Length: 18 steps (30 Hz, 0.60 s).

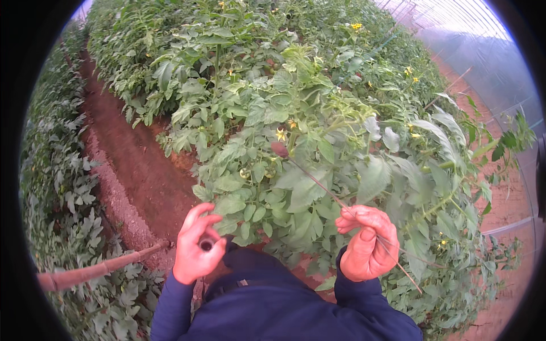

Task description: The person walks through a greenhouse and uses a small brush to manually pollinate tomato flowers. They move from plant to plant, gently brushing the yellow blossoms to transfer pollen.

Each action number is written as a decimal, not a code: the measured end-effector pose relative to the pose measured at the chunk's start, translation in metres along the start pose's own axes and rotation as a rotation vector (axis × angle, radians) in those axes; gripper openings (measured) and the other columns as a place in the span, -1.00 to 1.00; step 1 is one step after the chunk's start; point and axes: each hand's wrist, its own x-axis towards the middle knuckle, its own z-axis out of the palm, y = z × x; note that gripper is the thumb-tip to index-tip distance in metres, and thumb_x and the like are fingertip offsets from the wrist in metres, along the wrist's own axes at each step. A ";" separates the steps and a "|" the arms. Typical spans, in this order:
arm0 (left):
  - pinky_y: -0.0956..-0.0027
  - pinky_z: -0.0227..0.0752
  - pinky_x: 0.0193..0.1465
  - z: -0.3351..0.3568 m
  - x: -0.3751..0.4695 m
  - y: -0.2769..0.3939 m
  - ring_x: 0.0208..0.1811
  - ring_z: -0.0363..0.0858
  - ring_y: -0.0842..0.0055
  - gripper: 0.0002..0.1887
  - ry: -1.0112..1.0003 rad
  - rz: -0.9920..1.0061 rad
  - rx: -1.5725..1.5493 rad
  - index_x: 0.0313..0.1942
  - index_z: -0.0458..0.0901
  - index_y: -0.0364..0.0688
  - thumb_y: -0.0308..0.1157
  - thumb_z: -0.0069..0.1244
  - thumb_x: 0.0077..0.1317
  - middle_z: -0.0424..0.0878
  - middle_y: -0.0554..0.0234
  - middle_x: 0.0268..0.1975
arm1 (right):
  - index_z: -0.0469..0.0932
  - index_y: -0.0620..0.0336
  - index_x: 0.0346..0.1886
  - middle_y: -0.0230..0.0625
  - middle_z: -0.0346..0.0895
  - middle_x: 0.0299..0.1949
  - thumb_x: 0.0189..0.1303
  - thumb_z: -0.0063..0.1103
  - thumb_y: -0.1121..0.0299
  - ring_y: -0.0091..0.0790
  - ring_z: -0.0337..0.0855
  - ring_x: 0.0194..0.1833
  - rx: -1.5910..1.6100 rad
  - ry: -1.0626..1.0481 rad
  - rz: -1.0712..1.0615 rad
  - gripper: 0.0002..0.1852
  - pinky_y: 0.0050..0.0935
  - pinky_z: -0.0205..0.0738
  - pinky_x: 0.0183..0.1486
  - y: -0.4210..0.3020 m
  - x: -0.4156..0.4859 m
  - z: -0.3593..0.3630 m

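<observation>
Between the thumb and fingers of my right hand (370, 243) are thin wire-like sticks (318, 181). One reaches up and left and ends in a dark reddish tip (280, 149) just below a yellow tomato flower (281, 134). Two thin ends stick out below the hand. My left hand (199, 244) is curled around a small round container with a dark opening (206, 245), whose body is mostly hidden. Leafy tomato plants stand before me, with small green tomatoes (244, 173) left of the tip.
A bamboo pole (102, 266) juts in at the lower left. A reddish soil path (132, 157) runs between plant rows on the left. The greenhouse's plastic film wall (482, 64) stands at the right, and a leafy stem (465, 160) leans out there.
</observation>
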 end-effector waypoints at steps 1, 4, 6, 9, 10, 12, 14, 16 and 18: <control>0.44 0.62 -0.15 -0.003 0.020 0.004 -0.07 0.79 0.51 -0.51 -0.047 0.003 -0.012 0.18 0.66 -0.34 -0.61 0.20 0.19 0.63 0.00 0.30 | 0.61 0.35 0.14 0.05 0.76 -0.02 0.64 0.16 0.36 -0.27 0.83 -0.16 0.004 -0.023 0.000 -0.77 -0.42 0.74 -0.12 0.001 0.003 0.005; 0.30 0.63 0.02 -0.001 0.085 0.012 0.34 0.62 0.37 -0.49 -0.171 0.162 0.055 0.21 0.67 -0.29 -0.54 0.22 0.20 0.81 0.15 -0.06 | 0.60 0.36 0.10 0.05 0.77 -0.03 0.65 0.17 0.32 -0.25 0.84 -0.15 -0.058 -0.048 0.003 -0.75 -0.38 0.78 -0.16 0.003 0.011 0.016; 0.20 0.56 0.21 0.004 0.124 0.016 0.56 0.42 0.30 -0.47 -0.239 0.256 0.021 0.24 0.67 -0.26 -0.49 0.24 0.21 0.83 0.26 -0.31 | 0.60 0.36 0.07 0.06 0.76 -0.04 0.66 0.16 0.28 -0.22 0.83 -0.18 -0.099 -0.023 -0.013 -0.73 -0.35 0.79 -0.19 0.002 0.015 0.021; 0.14 0.46 0.39 0.021 0.167 0.018 0.67 0.24 0.26 -0.44 -0.344 0.286 -0.154 0.28 0.68 -0.24 -0.46 0.26 0.21 0.75 0.33 -0.53 | 0.59 0.34 0.04 0.07 0.75 -0.08 0.67 0.15 0.19 -0.18 0.80 -0.24 -0.167 0.069 -0.021 -0.68 -0.34 0.79 -0.24 -0.002 0.016 0.022; 0.17 0.50 0.35 0.026 0.178 0.017 0.64 0.30 0.25 -0.44 -0.383 0.299 -0.171 0.27 0.69 -0.24 -0.48 0.26 0.20 0.74 0.32 -0.53 | 0.59 0.33 0.04 0.07 0.75 -0.10 0.67 0.15 0.16 -0.17 0.79 -0.26 -0.185 0.106 -0.019 -0.66 -0.34 0.79 -0.26 -0.004 0.014 0.021; 0.17 0.43 0.40 0.033 0.201 0.014 0.63 0.34 0.27 -0.42 -0.480 0.293 -0.153 0.29 0.68 -0.24 -0.49 0.26 0.20 0.76 0.32 -0.49 | 0.59 0.28 0.04 0.06 0.73 -0.15 0.65 0.16 0.09 -0.17 0.76 -0.29 -0.217 0.162 0.000 -0.63 -0.35 0.76 -0.29 -0.007 0.010 0.021; 0.13 0.29 0.55 0.038 0.221 0.011 0.63 0.34 0.31 -0.41 -0.588 0.275 -0.084 0.30 0.67 -0.25 -0.48 0.28 0.21 0.83 0.33 -0.41 | 0.58 0.29 0.04 0.06 0.74 -0.15 0.65 0.15 0.08 -0.18 0.77 -0.29 -0.268 0.164 -0.006 -0.62 -0.35 0.76 -0.29 -0.009 0.006 0.021; 0.13 0.28 0.57 0.044 0.239 0.008 0.56 0.43 0.35 -0.43 -0.725 0.290 -0.214 0.29 0.69 -0.26 -0.49 0.28 0.22 0.88 0.32 -0.30 | 0.58 0.30 0.04 0.06 0.74 -0.15 0.65 0.15 0.09 -0.18 0.78 -0.28 -0.303 0.163 0.008 -0.62 -0.34 0.77 -0.28 -0.012 0.003 0.024; 0.17 0.44 0.44 0.051 0.244 0.005 0.39 0.60 0.43 -0.49 -0.799 0.317 -0.307 0.23 0.73 -0.28 -0.50 0.30 0.23 0.89 0.26 -0.07 | 0.58 0.32 0.03 0.06 0.75 -0.15 0.65 0.15 0.12 -0.16 0.79 -0.26 -0.325 0.153 0.033 -0.64 -0.33 0.77 -0.27 -0.016 0.000 0.031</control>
